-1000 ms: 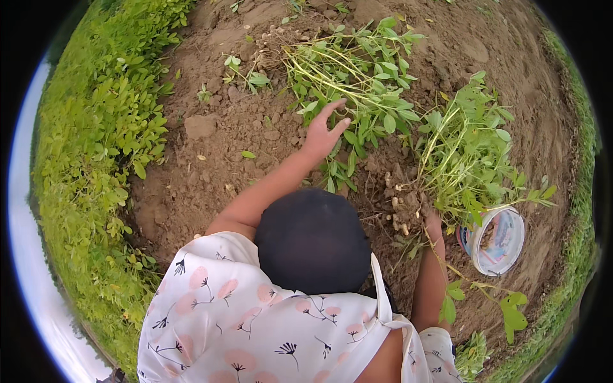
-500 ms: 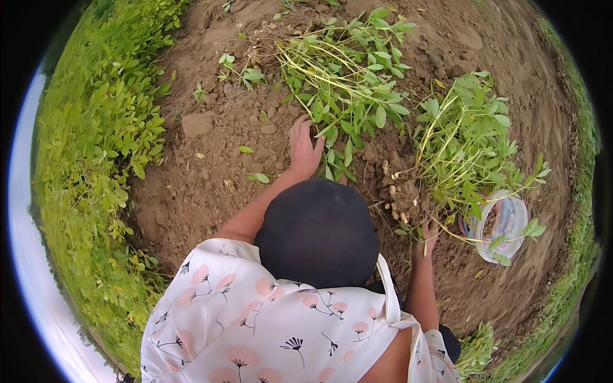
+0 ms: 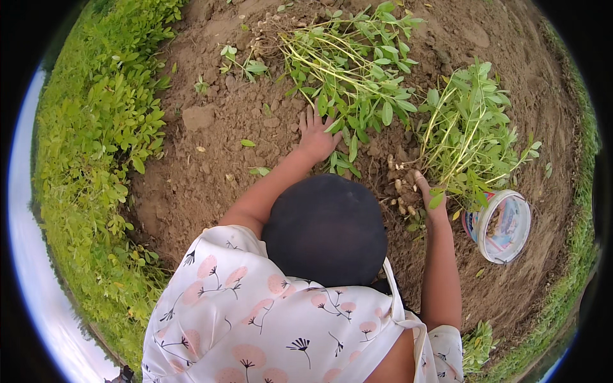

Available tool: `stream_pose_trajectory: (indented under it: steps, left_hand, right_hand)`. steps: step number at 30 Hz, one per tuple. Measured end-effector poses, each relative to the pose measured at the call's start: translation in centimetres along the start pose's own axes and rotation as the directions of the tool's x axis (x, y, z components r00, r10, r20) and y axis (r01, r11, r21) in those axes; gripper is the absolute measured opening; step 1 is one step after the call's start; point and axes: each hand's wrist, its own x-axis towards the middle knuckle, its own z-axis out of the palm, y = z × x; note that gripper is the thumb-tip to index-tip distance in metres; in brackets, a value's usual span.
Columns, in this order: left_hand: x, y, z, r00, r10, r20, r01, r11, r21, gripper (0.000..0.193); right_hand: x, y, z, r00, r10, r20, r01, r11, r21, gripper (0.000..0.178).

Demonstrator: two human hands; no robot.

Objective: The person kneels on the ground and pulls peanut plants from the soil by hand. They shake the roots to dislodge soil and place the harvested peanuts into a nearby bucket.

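My left hand [image 3: 317, 138] rests on the soil with its fingers spread, nothing held. Its fingertips reach the edge of an uprooted peanut plant bunch [image 3: 351, 70], whose leafy stems lie across the ground ahead. On the right, my right hand [image 3: 435, 201] grips the base of a second bunch of peanut plants [image 3: 469, 131], partly hidden by leaves. Pale peanut pods [image 3: 403, 186] hang at the roots, left of that hand. A white plastic bucket [image 3: 509, 226] with coloured printing stands tilted just to the right, with something brownish inside.
A dense row of green plants [image 3: 96, 147] runs along the left. Loose brown soil with clods [image 3: 198, 119] and stray leaves lies between. Grass [image 3: 578, 210] edges the far right. A dark rounded shape [image 3: 324, 230] covers part of the ground between my arms.
My right hand has moved forward to the base of the right-hand bunch. Stems that crossed the bucket now lie beyond its rim. My left hand has shifted slightly right, fingers more spread.
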Motion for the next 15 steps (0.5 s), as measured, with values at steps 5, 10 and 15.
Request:
stream_pose_trajectory:
  steps: [5,10,15]
  left_hand:
    - [0.0,0.0,0.4,0.994,-0.051,0.097,0.049,0.998,0.025,0.073]
    - [0.2,-0.3,0.1,0.995,-0.015,0.099,0.016,1.000,-0.009,0.070]
    - [-0.1,-1.0,-0.8,0.989,-0.008,0.147,0.017,0.998,-0.055,0.069]
  right_hand:
    - [2.0,-0.6,1.2,0.982,0.130,-0.136,-0.125,0.991,0.046,0.106]
    - [3.2,4.3,-0.5,0.978,0.034,-0.207,-0.004,0.990,0.144,0.049]
    - [-0.9,3.0,-1.1,0.902,-0.316,-0.296,0.367,0.920,0.136,0.049]
